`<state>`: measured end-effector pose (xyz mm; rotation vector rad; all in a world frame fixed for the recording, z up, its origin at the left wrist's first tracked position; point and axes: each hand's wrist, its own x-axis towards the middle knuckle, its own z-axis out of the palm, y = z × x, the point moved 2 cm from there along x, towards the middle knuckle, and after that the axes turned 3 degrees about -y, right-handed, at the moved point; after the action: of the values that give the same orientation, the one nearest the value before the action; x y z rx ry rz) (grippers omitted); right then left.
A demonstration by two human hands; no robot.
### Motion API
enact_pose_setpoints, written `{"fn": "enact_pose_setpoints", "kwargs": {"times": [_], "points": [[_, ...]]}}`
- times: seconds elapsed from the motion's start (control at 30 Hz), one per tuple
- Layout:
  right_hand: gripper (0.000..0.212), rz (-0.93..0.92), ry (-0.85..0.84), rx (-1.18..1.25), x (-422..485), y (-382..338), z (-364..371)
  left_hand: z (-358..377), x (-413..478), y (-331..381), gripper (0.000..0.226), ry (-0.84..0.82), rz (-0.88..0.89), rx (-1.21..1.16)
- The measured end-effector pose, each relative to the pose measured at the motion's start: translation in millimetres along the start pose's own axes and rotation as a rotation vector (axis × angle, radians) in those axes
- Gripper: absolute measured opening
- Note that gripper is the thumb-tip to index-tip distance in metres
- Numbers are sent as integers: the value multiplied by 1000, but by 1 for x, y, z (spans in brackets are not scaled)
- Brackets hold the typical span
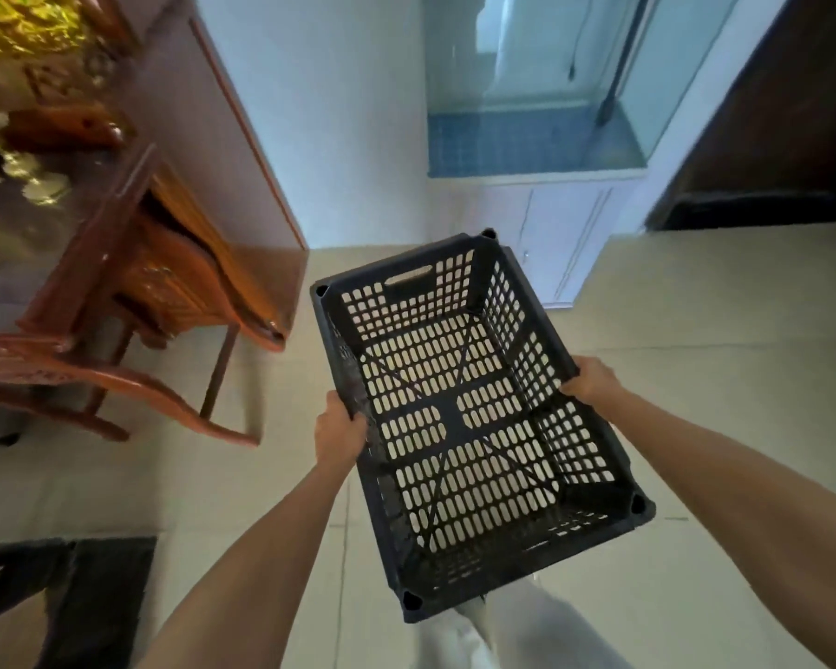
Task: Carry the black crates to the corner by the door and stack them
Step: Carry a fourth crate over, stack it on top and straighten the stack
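Observation:
An empty black perforated crate (469, 417) hangs in the air in front of me, above the pale tiled floor. My left hand (339, 432) grips its left long rim. My right hand (594, 379) holds the right long rim, with the fingers curled over the edge. The crate's far short wall has a handle slot and points away from me. Another black crate (30, 586) shows partly at the bottom left, on the floor.
A carved wooden chair (117, 369) and a wooden table (93, 210) stand at the left. Ahead is a glass tank on a white cabinet (551, 224) against the wall. A dark wooden door or panel (783, 137) is at the right. Open tiled floor (696, 330) lies between.

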<state>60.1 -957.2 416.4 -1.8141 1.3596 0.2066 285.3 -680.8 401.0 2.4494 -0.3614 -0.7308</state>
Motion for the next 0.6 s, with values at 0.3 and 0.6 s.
{"fn": "enact_pose_setpoints", "kwargs": {"times": [0.3,0.6], "points": [[38,281,214,174,-4,162,-140,131,-12,186,34,-260,227,117],[38,453,315,342,-6,308,-286,286,-37,379,21,-510,479,160]]}}
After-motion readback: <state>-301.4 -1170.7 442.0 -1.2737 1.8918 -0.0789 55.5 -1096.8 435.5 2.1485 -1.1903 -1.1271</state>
